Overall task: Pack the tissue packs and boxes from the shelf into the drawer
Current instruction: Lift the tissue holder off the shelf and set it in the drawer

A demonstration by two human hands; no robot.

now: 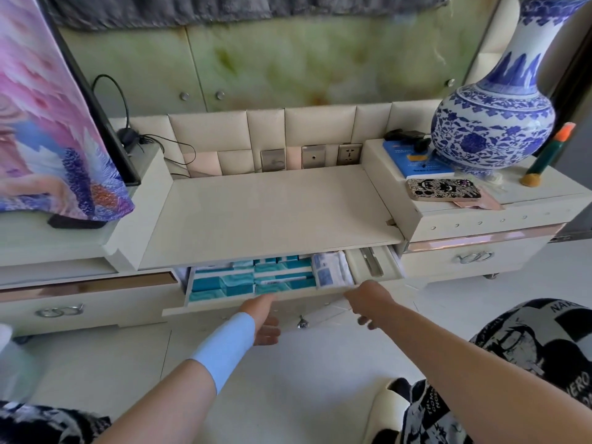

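A: The rectangular tissue packs (253, 278)?
B: Teal, with paler wave bands and white; the soft plastic-wrapped pack (333, 270) is white, printed blue.
A: The bulbous porcelain vase (493, 123)?
B: White, blue floral scrolls; the cloth wristband (224, 347) plain pale blue.

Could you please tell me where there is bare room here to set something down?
The middle shelf is bare from the wall sockets to its front edge. The drawer below is packed with tissue packs. The right cabinet top is crowded by the vase, blue book and phone.
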